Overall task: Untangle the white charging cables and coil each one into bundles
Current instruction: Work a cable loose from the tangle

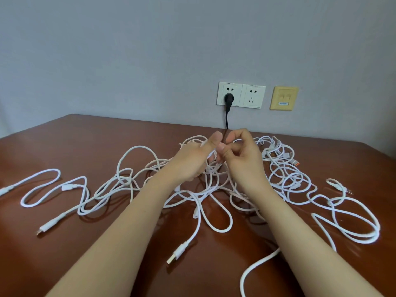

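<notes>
Centrally, left hand [192,161] and right hand [243,156] hover close together, fingers curled, each pinching a strand of the tangled cables [199,219].

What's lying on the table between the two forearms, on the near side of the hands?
Head view: loops of white cable and one USB plug lie on the brown table there.

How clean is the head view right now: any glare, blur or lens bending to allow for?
Head view: light soft and even, shadows faint; the glossy table mirrors the white cables dimly; wide-angle bending bows its far edge; the left hand and right hand look slightly soft where they pinch the cables.
</notes>
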`<control>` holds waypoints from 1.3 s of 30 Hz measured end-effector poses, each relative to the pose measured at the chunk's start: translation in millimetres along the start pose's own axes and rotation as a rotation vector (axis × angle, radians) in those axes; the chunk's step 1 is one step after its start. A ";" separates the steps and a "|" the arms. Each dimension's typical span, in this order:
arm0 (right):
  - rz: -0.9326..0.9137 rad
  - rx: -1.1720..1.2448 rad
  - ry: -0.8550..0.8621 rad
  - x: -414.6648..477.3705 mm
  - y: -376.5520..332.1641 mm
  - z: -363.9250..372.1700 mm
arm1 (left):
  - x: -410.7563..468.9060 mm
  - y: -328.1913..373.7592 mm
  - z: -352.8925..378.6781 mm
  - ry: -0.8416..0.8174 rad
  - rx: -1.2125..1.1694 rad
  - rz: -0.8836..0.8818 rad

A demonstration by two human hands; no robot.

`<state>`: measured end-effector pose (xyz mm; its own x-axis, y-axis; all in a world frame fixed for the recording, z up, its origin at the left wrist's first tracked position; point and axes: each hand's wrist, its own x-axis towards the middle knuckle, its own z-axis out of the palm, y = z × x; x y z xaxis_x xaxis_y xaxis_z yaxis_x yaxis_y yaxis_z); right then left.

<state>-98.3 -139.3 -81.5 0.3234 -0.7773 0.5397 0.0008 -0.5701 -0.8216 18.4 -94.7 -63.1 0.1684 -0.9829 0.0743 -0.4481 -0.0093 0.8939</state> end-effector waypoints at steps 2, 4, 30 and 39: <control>0.026 -0.009 0.003 0.9 0.1 -2.7 | 0.3 -1.3 0.0 -0.037 -0.054 0.036; 0.048 -0.023 -0.010 2.0 0.9 -4.4 | 1.2 -1.9 1.3 -0.013 -0.056 0.065; 0.139 -0.072 -0.261 -1.4 0.9 -1.8 | 4.9 -6.8 -1.8 0.314 -0.016 0.209; -0.012 -0.497 -0.281 1.0 3.7 3.4 | 5.1 -1.6 -6.7 0.371 -0.613 0.156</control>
<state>-94.7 -141.3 -84.7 0.5650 -0.7084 0.4230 -0.4178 -0.6877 -0.5938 25.9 -98.5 -61.2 0.4780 -0.8364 0.2682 0.0623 0.3369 0.9395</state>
